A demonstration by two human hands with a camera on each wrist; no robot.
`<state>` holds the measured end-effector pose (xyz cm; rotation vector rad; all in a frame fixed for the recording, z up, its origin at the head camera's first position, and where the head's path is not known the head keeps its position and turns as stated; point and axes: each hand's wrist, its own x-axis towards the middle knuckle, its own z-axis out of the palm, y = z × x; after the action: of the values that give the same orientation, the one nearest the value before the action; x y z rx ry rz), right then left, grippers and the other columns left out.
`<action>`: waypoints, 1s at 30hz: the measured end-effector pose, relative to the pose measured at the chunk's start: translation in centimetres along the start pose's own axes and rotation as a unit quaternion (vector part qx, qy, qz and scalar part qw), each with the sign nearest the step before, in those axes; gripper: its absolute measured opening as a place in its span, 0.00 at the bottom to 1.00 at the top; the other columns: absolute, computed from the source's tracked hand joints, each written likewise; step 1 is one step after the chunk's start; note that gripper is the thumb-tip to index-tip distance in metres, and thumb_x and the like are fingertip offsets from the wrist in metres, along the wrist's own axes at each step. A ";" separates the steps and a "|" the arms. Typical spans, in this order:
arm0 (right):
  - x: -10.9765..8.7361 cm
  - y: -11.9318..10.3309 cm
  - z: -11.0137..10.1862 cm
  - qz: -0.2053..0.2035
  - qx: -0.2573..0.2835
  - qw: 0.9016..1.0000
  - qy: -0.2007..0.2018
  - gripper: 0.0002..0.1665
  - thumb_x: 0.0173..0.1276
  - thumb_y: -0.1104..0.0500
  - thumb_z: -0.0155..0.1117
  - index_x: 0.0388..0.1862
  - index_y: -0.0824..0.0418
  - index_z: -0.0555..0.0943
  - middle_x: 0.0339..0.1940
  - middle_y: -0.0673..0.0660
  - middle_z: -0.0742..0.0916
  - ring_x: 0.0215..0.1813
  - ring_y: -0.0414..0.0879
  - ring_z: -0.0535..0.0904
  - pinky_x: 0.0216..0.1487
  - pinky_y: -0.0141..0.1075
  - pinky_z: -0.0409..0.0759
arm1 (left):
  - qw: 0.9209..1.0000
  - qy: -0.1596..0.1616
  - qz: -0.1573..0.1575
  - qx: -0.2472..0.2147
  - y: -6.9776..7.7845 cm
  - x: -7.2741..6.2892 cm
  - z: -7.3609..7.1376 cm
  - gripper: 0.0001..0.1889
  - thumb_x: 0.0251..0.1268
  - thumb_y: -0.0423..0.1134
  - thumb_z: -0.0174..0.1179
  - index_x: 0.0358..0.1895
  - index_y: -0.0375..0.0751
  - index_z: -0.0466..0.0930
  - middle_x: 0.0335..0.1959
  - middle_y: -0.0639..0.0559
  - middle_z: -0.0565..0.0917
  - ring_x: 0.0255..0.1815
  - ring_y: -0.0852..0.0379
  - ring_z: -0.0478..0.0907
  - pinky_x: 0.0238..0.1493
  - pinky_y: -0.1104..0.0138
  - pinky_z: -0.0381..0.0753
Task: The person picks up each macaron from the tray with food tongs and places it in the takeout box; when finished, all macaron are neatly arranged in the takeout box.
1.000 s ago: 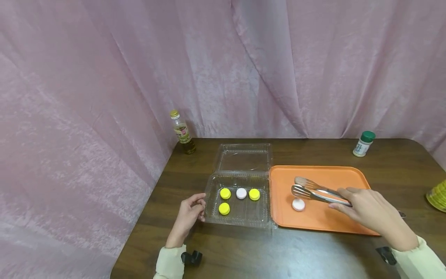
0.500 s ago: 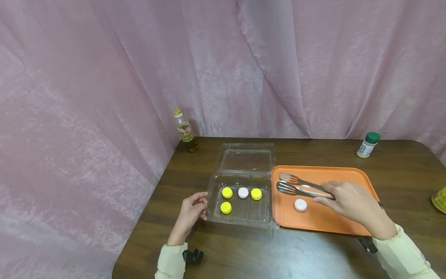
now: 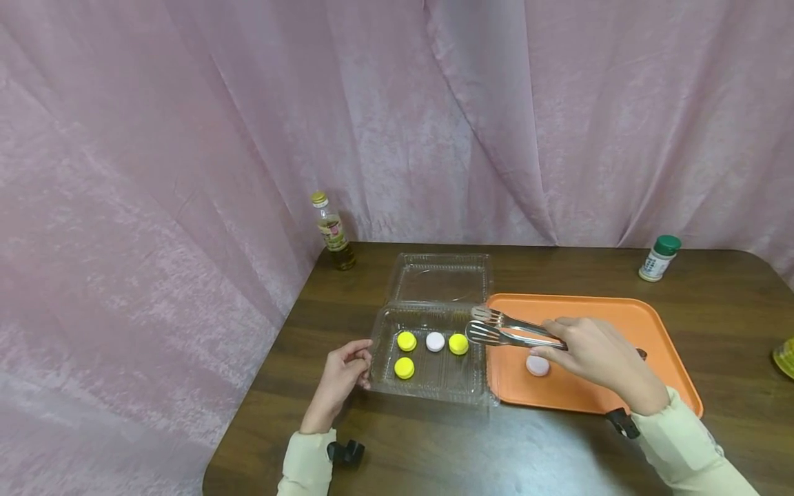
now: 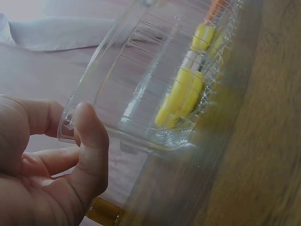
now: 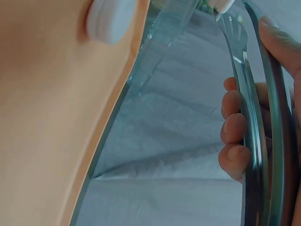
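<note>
My left hand [image 3: 342, 372] pinches the left rim of a clear plastic clamshell box [image 4: 141, 70], thumb on one side and fingers on the other. In its base lie three yellow macarons [image 3: 404, 368] and one white macaron [image 3: 435, 342]; the lid [image 3: 442, 279] stands open behind. My right hand [image 3: 598, 358] grips metal tongs [image 3: 524, 335], whose slotted tips reach over the box's right edge. A pale macaron [image 5: 222, 4] shows between the tong tips in the right wrist view. Another white macaron [image 3: 537, 366] sits on the orange tray [image 3: 595, 310], below the right hand.
At the back left stands an oil bottle [image 3: 335, 234] with a yellow cap. A green-capped shaker [image 3: 659, 258] is behind the tray to the right. Part of a yellow container [image 3: 786, 357] shows at the right edge. Pink curtains [image 3: 384, 124] hang behind the wooden table [image 3: 403, 441].
My right hand has carried the tongs leftward, from over the tray to the box's right edge. The left hand keeps its place at the box's left rim.
</note>
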<state>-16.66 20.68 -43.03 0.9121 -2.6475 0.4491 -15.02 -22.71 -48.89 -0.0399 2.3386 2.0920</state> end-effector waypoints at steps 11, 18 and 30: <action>2.0 -1.3 2.0 -0.039 0.027 0.999 0.007 0.20 0.64 0.46 0.73 0.41 0.61 0.84 0.22 0.42 0.76 0.19 0.31 0.62 0.18 0.29 0.63 | 1.000 -0.011 0.001 -0.001 0.1 -0.1 -0.1 0.22 0.61 0.17 0.49 0.59 0.20 0.75 0.36 0.38 0.77 0.23 0.58 0.72 0.20 0.71 0.79; 3.1 -2.0 3.2 -0.052 0.047 0.998 -0.001 0.18 0.65 0.44 0.71 0.37 0.58 0.83 0.19 0.40 0.72 0.17 0.29 0.61 0.17 0.28 0.62 | 1.000 -0.007 0.001 0.003 0.2 -0.3 -0.1 0.21 0.62 0.18 0.50 0.59 0.21 0.75 0.38 0.33 0.77 0.23 0.57 0.71 0.21 0.70 0.79; 3.9 -3.4 4.9 -0.094 0.026 0.995 -0.020 0.26 0.61 0.42 0.73 0.44 0.63 0.87 0.28 0.48 0.85 0.18 0.31 0.68 0.17 0.29 0.68 | 1.000 -0.009 0.012 0.006 0.1 -0.3 0.0 0.22 0.61 0.17 0.50 0.60 0.20 0.74 0.37 0.34 0.77 0.22 0.60 0.71 0.20 0.71 0.79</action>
<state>-18.33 14.19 -45.39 1.1868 -2.5636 0.4599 -14.74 -22.68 -48.80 0.0060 2.3529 2.0789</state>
